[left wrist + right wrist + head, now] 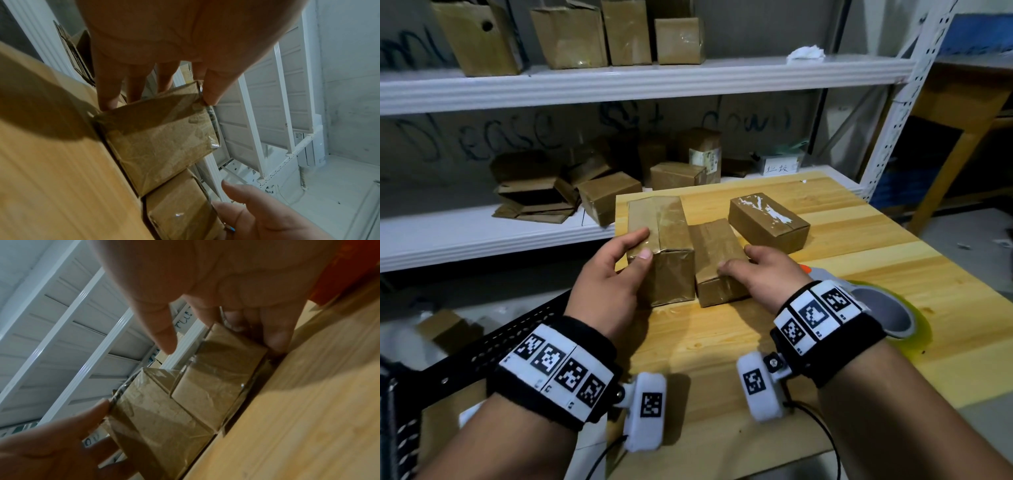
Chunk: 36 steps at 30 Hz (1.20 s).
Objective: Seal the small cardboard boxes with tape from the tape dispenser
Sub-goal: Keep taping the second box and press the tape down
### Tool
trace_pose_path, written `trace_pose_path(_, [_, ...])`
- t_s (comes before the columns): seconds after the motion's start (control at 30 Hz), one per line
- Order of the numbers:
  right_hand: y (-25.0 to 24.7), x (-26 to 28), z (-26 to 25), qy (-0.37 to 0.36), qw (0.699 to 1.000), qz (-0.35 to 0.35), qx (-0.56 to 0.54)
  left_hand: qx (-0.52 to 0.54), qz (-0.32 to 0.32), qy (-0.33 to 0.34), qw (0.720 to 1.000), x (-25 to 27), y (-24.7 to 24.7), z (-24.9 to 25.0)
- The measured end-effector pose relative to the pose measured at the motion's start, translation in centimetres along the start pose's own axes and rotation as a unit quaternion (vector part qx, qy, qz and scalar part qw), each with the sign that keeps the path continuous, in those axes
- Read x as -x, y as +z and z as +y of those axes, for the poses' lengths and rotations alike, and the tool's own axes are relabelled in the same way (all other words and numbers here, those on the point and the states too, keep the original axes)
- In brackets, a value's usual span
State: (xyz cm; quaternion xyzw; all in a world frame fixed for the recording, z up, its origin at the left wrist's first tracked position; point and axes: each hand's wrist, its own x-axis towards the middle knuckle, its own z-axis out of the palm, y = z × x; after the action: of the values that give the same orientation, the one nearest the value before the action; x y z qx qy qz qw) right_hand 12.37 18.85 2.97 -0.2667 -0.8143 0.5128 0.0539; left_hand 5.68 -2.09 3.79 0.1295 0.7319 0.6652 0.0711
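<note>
Head view: three small cardboard boxes sit on the wooden table [825,274]. Left hand [606,274] grips the taller taped box [664,246] at the table's left edge, thumb on the near top corner, fingers along its left side. Right hand [763,270] holds the lower taped box [717,263], which touches the taller one; thumb on top, fingers curled down its right side. Third box [768,221] with torn white label residue lies apart, behind and to the right. Tape dispenser [883,308] lies on the table, just right of the right wrist. White shelving [619,82] behind carries more cardboard boxes.
</note>
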Motion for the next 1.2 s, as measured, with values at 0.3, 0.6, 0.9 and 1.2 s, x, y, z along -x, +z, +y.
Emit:
trace_pose_path(0.3, [0.2, 0.5, -0.3, -0.017, 0.999, 0.022, 0.023, 0.007, 0.002, -0.002, 1.0, -0.2, 0.1, -0.2])
trace_pose_path(0.6, [1.1, -0.7, -0.1, -0.04, 0.997, -0.002, -0.071, -0.006, 0.009, -0.013, 1.0, -1.8, -0.4, -0.3])
trace_pose_path(0.9, [1.7, -1.0, 0.0, -0.03, 0.983, -0.03, -0.177, -0.037, 0.015, 0.0, 0.999, -3.1, -0.9, -0.7])
trace_pose_path(1.2, [1.9, -0.8, -0.1, -0.034, 0.978, -0.015, -0.204, 0.012, 0.025, -0.01, 1.0, -2.4, -0.5, -0.3])
